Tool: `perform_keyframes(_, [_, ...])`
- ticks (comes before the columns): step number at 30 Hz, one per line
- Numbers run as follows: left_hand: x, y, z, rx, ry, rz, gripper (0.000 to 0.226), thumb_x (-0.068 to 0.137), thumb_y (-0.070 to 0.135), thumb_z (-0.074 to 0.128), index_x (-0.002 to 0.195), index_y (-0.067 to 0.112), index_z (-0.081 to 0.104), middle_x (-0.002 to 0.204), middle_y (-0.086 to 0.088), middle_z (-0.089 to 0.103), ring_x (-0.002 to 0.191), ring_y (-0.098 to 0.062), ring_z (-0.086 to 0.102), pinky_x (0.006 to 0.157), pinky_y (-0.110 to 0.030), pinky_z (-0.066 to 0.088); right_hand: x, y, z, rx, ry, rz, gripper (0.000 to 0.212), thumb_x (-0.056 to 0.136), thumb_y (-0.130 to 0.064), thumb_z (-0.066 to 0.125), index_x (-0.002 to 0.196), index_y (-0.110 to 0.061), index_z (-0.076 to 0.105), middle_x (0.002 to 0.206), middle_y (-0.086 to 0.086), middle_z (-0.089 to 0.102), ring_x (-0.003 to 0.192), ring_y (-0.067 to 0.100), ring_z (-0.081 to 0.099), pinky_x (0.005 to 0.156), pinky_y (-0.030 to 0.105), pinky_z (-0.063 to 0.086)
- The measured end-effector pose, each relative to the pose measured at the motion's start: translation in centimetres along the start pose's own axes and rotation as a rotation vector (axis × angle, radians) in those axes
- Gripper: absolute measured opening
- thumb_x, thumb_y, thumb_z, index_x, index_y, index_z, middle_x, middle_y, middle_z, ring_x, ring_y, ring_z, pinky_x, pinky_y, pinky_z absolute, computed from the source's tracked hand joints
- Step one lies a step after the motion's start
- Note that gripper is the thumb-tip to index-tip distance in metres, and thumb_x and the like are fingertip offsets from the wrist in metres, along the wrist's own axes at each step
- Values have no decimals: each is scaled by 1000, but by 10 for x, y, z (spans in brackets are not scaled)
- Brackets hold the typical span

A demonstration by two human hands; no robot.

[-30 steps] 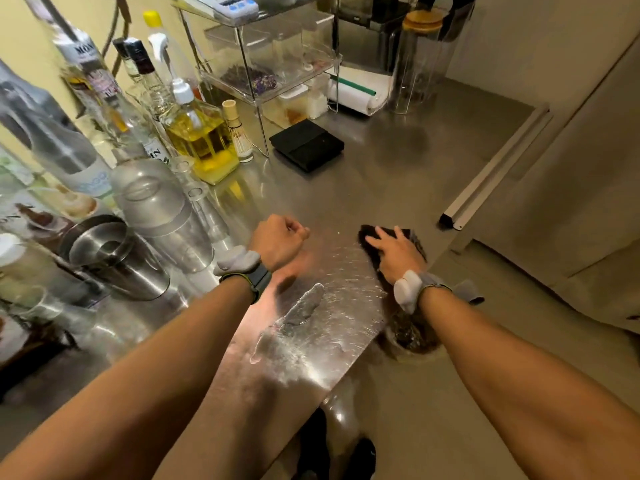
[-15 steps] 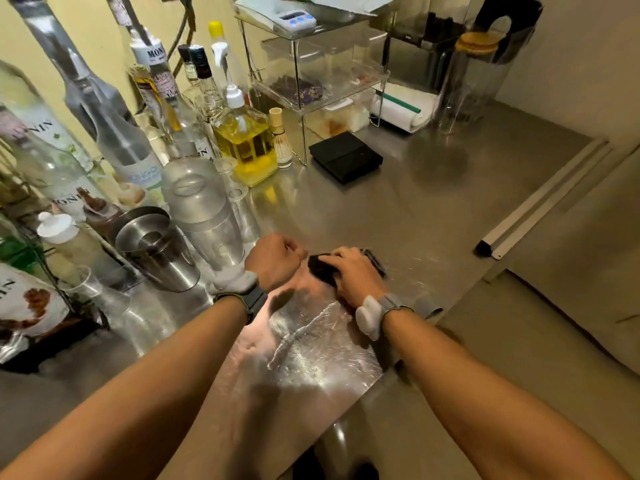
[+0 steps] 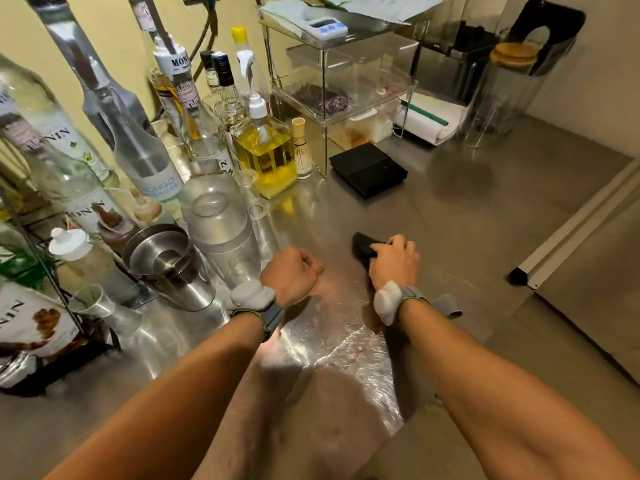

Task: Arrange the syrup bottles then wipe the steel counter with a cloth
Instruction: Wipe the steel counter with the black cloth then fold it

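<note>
Several syrup bottles (image 3: 183,109) stand crowded along the yellow wall at the left and back left. Among them is a square bottle of yellow liquid (image 3: 265,147) with a white pump. My right hand (image 3: 393,259) presses a dark cloth (image 3: 363,247) flat on the steel counter (image 3: 450,216); the cloth mostly lies under my palm and fingers. My left hand (image 3: 291,273) rests on the counter as a loose fist with nothing in it, about a hand's width left of the cloth.
A clear shaker (image 3: 221,223) and nested steel tins (image 3: 166,265) stand just left of my left hand. A black flat box (image 3: 367,169), a bamboo whisk (image 3: 301,150) and a wire shelf with clear containers (image 3: 346,81) sit further back. The counter's edge drops off at the right.
My right hand slid the cloth left toward my left hand, then back to the right. The left fist stayed in place. The view shifted, showing more bottles at the left.
</note>
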State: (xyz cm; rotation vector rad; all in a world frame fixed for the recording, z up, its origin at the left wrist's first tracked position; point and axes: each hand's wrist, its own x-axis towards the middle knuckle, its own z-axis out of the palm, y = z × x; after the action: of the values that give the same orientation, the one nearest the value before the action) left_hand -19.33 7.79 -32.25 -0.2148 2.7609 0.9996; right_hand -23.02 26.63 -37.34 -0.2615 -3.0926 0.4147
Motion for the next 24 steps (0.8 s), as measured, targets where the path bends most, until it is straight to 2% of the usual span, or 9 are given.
perform_keyframes(1, [1, -2, 0, 6, -3, -5, 16, 85, 38, 61, 76, 25, 66, 80, -2, 72, 85, -22, 68, 81, -36, 55, -3, -17, 2, 36, -26, -47, 34, 93, -19, 46, 122, -26, 63, 123, 10, 47, 113, 35, 42, 94, 43, 38])
perform_keyframes(4, [3, -7, -2, 27, 14, -18, 20, 83, 35, 59, 65, 27, 63, 80, -2, 72, 85, -23, 67, 79, -36, 55, -10, -59, 15, 103, -210, -484, 38, 90, -16, 50, 126, -25, 60, 121, 7, 53, 113, 31, 44, 94, 40, 40])
perform_keyframes(5, [4, -11, -2, 37, 17, -32, 20, 83, 35, 59, 66, 26, 64, 81, -2, 73, 85, -24, 67, 78, -35, 54, 0, -57, 13, 100, -218, -546, 38, 89, -17, 51, 125, -24, 60, 122, 6, 55, 114, 30, 46, 94, 39, 41])
perform_keyframes(9, [1, -19, 2, 49, 21, -37, 20, 84, 35, 57, 78, 21, 70, 87, 0, 73, 86, -22, 66, 78, -32, 54, 38, -46, 14, 94, -38, -127, 38, 90, -10, 47, 124, -19, 60, 122, 13, 53, 113, 35, 44, 94, 42, 41])
perform_keyframes(13, [8, -24, -1, 46, 13, -48, 26, 87, 33, 53, 77, 18, 71, 78, 2, 72, 82, -20, 67, 71, -30, 51, 17, -93, 25, 132, -250, -570, 41, 89, -11, 51, 126, -24, 60, 117, 10, 52, 112, 30, 45, 93, 40, 42])
perform_keyframes(17, [10, -31, -8, 39, 12, -88, 15, 86, 33, 57, 76, 26, 65, 72, 10, 63, 78, -15, 62, 68, -26, 44, 44, -83, 24, 145, -137, -293, 39, 89, -16, 53, 127, -25, 60, 120, 11, 52, 113, 34, 45, 94, 40, 41])
perform_keyframes(21, [8, -38, -11, 73, 24, -105, 16, 83, 28, 58, 70, 25, 66, 71, 4, 65, 78, -20, 65, 68, -29, 48, 16, -109, 27, 132, -320, -629, 40, 89, -15, 53, 127, -26, 60, 120, 10, 52, 115, 31, 44, 93, 39, 42])
perform_keyframes(22, [6, -40, -11, 64, 30, -110, 16, 81, 27, 59, 65, 27, 63, 72, 3, 66, 79, -21, 66, 69, -28, 49, 22, -102, 25, 147, -295, -606, 39, 89, -15, 53, 126, -25, 61, 119, 11, 53, 115, 31, 45, 90, 39, 42])
perform_keyframes(24, [2, -43, -9, 44, 33, -113, 18, 78, 25, 60, 61, 30, 60, 75, 4, 67, 79, -19, 66, 71, -27, 50, 34, -80, 22, 172, -168, -351, 37, 90, -15, 52, 125, -24, 62, 117, 12, 53, 114, 33, 46, 86, 40, 43])
